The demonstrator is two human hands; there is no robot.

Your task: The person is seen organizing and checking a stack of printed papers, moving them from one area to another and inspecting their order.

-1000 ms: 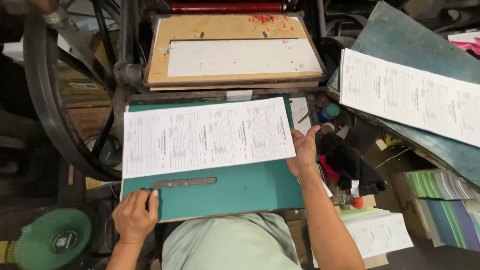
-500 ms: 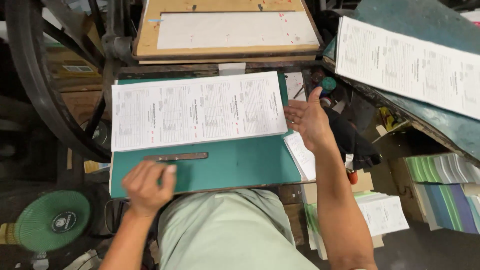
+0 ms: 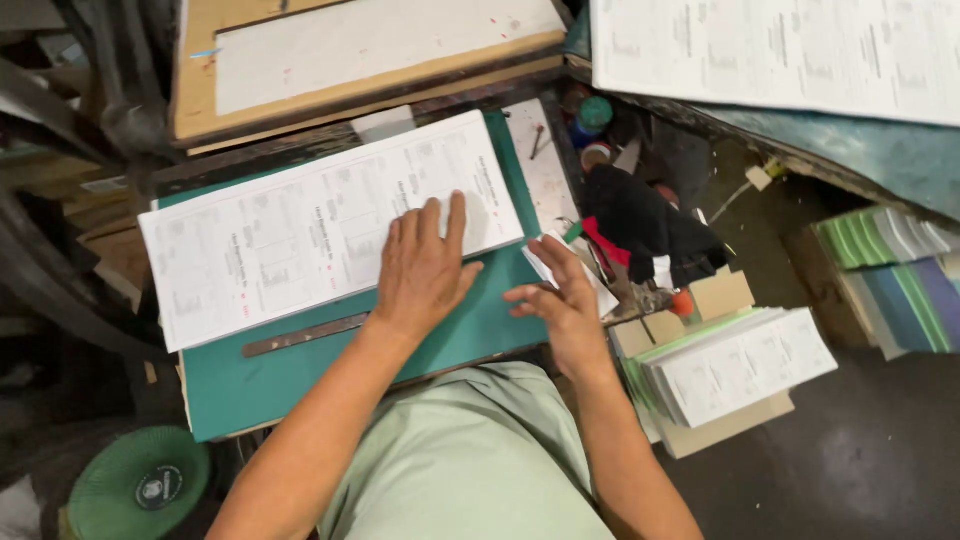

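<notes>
A stack of printed white sheets (image 3: 270,235) lies on a green board (image 3: 300,375) in front of me. My left hand (image 3: 425,265) rests flat on the stack's near right part, fingers spread, holding nothing. My right hand (image 3: 560,305) hovers at the board's right edge, fingers loosely extended, next to a small white paper (image 3: 560,262) that sticks out past the board. A flat metal ruler (image 3: 300,336) lies on the board just below the stack.
A tan platen with a white sheet (image 3: 370,45) sits beyond the board. Large printed sheets (image 3: 790,50) lie on a blue-green surface at upper right. A pile of printed paper (image 3: 745,362) and coloured paper stacks (image 3: 890,265) stand at right. A green fan (image 3: 135,485) is lower left.
My left hand left the board's near left edge and came down flat on the stack. My right hand dropped from the stack's right edge toward me. The view tilted.
</notes>
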